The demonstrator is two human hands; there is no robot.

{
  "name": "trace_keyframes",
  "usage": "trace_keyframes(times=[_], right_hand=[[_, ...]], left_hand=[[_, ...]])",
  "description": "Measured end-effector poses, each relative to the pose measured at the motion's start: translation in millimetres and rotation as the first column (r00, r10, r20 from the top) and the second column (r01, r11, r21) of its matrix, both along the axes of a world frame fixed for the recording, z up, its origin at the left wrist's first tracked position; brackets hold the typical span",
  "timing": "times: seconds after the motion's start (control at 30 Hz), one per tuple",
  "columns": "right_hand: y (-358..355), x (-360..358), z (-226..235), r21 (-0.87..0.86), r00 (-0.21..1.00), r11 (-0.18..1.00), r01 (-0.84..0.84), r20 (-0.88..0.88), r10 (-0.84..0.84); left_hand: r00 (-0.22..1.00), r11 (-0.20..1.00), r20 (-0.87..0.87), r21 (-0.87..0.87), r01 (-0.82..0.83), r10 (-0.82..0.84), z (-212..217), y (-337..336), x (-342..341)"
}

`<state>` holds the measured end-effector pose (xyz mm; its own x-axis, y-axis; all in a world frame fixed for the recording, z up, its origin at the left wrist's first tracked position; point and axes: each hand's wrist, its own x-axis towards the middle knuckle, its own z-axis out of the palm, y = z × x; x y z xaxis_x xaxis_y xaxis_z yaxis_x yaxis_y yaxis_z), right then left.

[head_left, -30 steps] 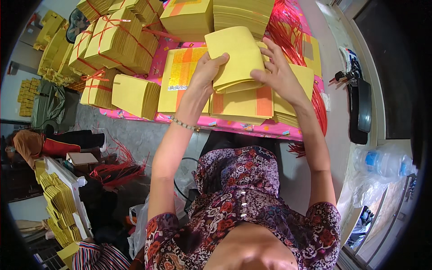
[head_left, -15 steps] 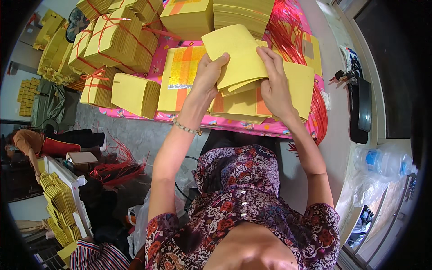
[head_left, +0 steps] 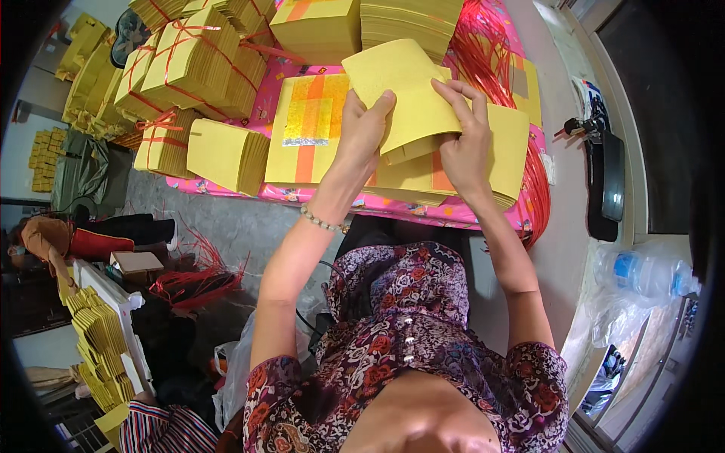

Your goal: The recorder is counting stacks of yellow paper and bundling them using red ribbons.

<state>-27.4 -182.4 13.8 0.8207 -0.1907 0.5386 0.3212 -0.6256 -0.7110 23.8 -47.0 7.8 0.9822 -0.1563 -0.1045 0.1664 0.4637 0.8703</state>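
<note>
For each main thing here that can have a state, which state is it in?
Yellow sheets: held up, curved
Left hand: gripping their left edge
Right hand: half-curled against their right edge
Bracelet: worn
Large bundle: tied in red
Short stack: no tie visible
Red strip pile: loose

Bare right hand [head_left: 468,147], splayed earlier, now grips rectangular yellow paper sheets [head_left: 405,87].
Bare left hand [head_left: 362,134] sits slightly farther right.

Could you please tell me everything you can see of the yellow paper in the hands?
The yellow paper is plain on its upper face, thin and flexible-looking, with another layer showing beneath its curved lower edge. It is tilted above a yellow stack. The left hand grips its left side, thumb on top; the right hand holds its right side.
</note>
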Motion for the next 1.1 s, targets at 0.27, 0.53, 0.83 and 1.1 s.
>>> trace_keyframes(times=[0.27,0.53,0.83,1.1], right_hand=[[-6.3,4.2,-6.6,0.041,0.995,0.994,-0.099,0.019,0.098],[-17.2,9.0,-18.0,0.244,0.963,0.938,-0.248,-0.044,0.266],[-24.0,-8.4,3.7,0.561,0.765,0.685,-0.464,-0.137,0.629],[-25.0,3.0,-8.0,0.723,0.771,0.615,-0.315,-0.184,0.61]], left_hand=[[0.999,1.0,-0.039,-0.003,0.015,-0.015,7.2,4.9,-1.9],[1.0,1.0,0.025,-0.005,-0.015,0.015,0.5,4.1,2.6],[0.988,0.997,0.145,0.039,-0.063,0.057,-3.2,8.0,-1.5],[0.976,0.997,0.216,0.074,0.02,-0.035,-4.9,8.2,-2.5]])
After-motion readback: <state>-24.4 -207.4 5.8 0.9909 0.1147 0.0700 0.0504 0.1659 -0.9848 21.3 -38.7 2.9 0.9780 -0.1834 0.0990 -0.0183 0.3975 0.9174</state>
